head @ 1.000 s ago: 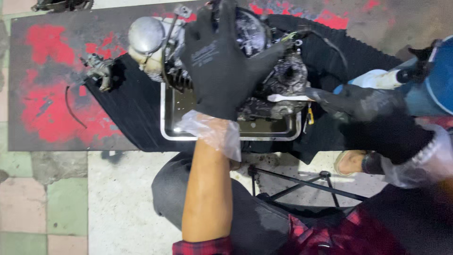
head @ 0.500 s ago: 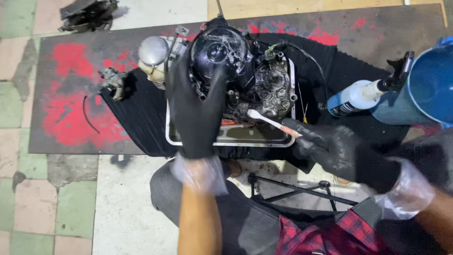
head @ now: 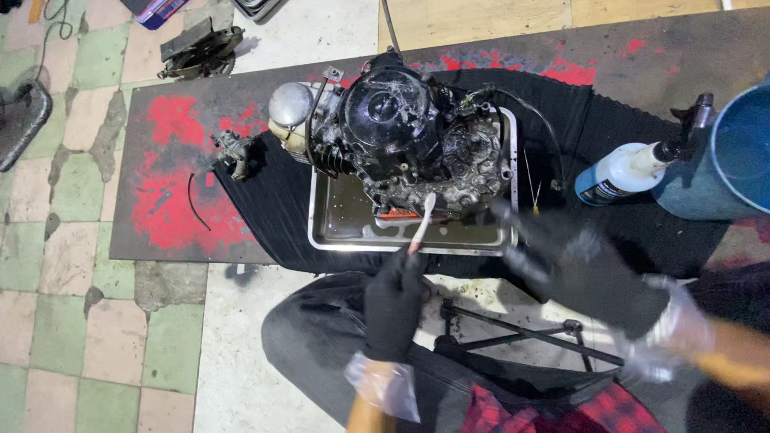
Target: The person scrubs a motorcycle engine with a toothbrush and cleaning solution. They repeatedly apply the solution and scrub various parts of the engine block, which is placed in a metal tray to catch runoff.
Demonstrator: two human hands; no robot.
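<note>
A dirty motorcycle engine (head: 401,140) sits in a shallow metal tray (head: 330,232) on a black ribbed mat. My left hand (head: 393,303), in a black glove, is shut on a white toothbrush (head: 422,218) whose head points up at the engine's lower front edge. At the tray's right corner my right hand (head: 589,273), also black-gloved, is blurred by motion; its fingers are spread and nothing is in it. Clear plastic cuffs stick out from under both gloves.
A white spray bottle (head: 622,172) lies beside a blue bucket (head: 742,152) at the right. A small carburettor part (head: 233,151) rests on the red-and-black board (head: 168,192) to the left. A black metal stand (head: 521,330) is by my knees, and loose parts (head: 200,44) lie on the tiled floor.
The toothbrush has passed from my right hand to my left. My left hand came off the engine and dropped to the tray's near edge. The right hand let go and pulled back.
</note>
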